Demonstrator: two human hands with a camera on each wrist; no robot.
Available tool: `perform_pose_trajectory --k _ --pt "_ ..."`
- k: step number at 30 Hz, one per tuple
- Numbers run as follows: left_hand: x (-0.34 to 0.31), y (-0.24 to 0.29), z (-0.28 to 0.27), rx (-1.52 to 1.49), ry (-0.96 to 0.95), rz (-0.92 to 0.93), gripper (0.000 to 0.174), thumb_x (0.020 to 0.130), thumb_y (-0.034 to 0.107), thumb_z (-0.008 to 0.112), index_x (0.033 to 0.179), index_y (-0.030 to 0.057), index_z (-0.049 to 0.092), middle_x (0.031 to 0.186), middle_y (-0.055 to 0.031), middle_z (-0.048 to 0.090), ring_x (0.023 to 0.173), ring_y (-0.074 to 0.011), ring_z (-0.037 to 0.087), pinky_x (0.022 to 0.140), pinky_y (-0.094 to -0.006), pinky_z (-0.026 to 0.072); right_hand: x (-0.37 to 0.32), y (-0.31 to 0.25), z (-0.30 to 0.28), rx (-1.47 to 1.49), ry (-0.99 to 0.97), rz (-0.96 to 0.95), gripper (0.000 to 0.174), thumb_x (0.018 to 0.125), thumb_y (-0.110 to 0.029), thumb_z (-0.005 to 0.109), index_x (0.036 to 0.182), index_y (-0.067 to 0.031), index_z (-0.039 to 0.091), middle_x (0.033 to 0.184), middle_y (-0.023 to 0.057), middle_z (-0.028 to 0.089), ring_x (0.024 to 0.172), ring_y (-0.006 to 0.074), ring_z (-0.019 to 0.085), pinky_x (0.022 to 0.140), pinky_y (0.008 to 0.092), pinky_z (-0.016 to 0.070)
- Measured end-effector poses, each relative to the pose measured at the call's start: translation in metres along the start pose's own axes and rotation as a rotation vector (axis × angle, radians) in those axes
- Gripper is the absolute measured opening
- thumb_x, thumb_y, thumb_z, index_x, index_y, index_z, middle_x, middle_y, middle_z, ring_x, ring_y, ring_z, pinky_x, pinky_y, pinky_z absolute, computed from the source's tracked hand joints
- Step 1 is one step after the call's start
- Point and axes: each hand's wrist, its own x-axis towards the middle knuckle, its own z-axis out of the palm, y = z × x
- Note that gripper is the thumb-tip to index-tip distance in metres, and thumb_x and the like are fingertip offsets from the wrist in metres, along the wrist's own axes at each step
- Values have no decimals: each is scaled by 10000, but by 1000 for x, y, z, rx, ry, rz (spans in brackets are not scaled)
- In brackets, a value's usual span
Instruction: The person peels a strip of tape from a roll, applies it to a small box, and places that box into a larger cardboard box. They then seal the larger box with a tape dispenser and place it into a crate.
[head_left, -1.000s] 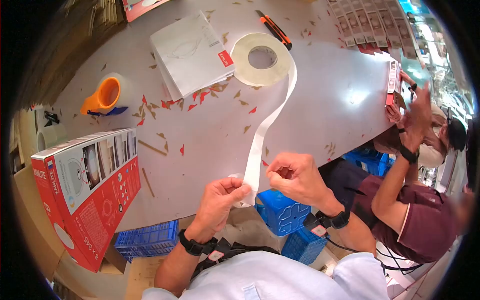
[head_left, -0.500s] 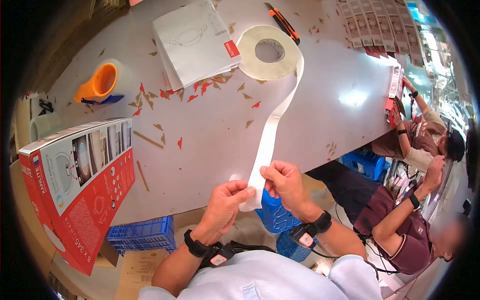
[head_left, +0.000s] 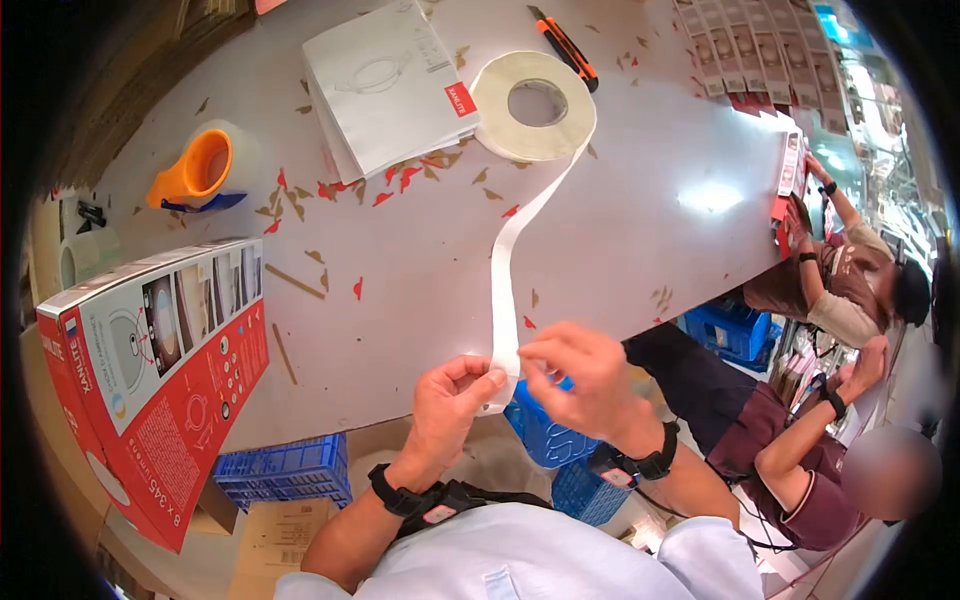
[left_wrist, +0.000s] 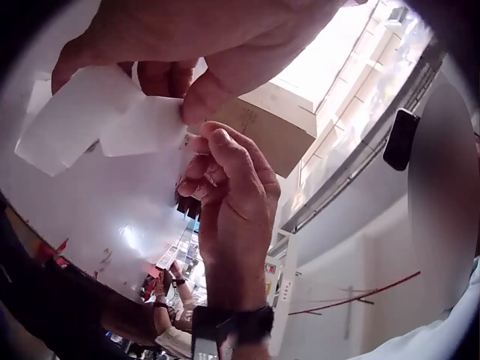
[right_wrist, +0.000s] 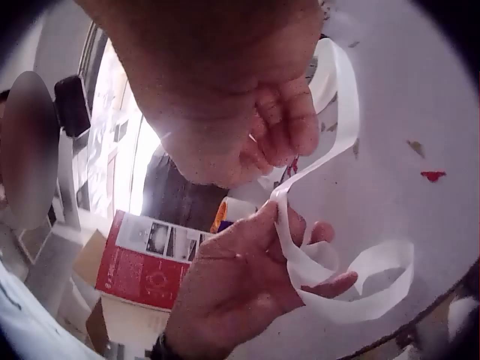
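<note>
A roll of white tape [head_left: 490, 125] lies on the table, its long strip [head_left: 505, 265] unwound toward me. My left hand [head_left: 450, 400] pinches the strip between thumb and fingers near the table's front edge. Beyond that grip, a tail of the strip [right_wrist: 390, 277] curls in a loop past the left fingers in the right wrist view. Blurred in the head view, my right hand [head_left: 580, 380] is just right of the strip. The left wrist view shows the right fingers [left_wrist: 232, 161] loosely bent, with nothing visible between them.
White XANLITE leaflets [head_left: 385, 90] sit left of the roll, a box cutter [head_left: 565, 50] behind it. An orange tape dispenser [head_left: 200, 170] and red-and-white box [head_left: 165, 370] stand left. Paper scraps [head_left: 405, 178] dot the table [head_left: 640, 220]. Two people are at right; blue crates [head_left: 280, 470] sit below.
My right hand came to the strip beside the left hand, gripped it, then let go and moved off to the right. The strip has swung left; the left hand keeps its pinch.
</note>
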Motion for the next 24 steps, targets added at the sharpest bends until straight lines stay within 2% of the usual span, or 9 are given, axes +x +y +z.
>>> perform_pose_trajectory --k 1,4,7,9,15,19,24 --pt "0 1 1 64 7 30 147 945 85 705 1055 -12 722 933 -44 736 797 -89 665 742 -253 537 1 -1 0 -67 -39 -77 61 813 -44 714 858 -27 676 808 98 640 644 246 625 552 369 508" --pt "-1 3 1 231 35 108 153 932 103 715 1028 -12 742 919 -30 733 804 -88 660 770 -237 518 2 1 3 -118 -131 -113 81 788 -33 713 847 -34 659 753 86 589 686 270 625 579 389 522" --pt "-3 3 -1 369 48 189 128 913 75 726 1007 -9 745 936 -30 722 849 -97 650 786 -248 517 3 0 4 -105 -147 -127 84 793 -40 716 835 -32 645 753 86 583 663 282 618 582 400 527" --pt "-3 4 -3 481 32 293 105 904 31 729 1000 -13 733 985 -40 708 879 -93 634 790 -254 522 5 0 1 -64 -220 -86 86 792 -43 717 845 -32 650 758 92 592 664 292 625 581 404 526" --pt "-1 12 -6 696 -19 516 90 856 -3 737 944 -2 717 995 -76 708 932 -164 649 865 -310 514 20 7 -8 107 -331 -51 71 787 -42 713 835 -26 662 745 116 628 661 307 648 581 402 521" --pt "-2 25 -8 736 -122 494 88 838 0 752 917 2 714 1025 -88 716 970 -175 653 880 -323 514 28 12 -14 280 -420 56 53 777 -44 700 813 -13 676 715 135 640 620 287 639 571 372 503" --pt "-3 27 -12 743 -175 511 94 838 -2 751 930 2 731 1022 -87 724 966 -179 662 878 -335 518 29 10 -15 356 -478 167 68 776 -54 691 823 -6 678 694 134 618 584 233 610 568 332 489"
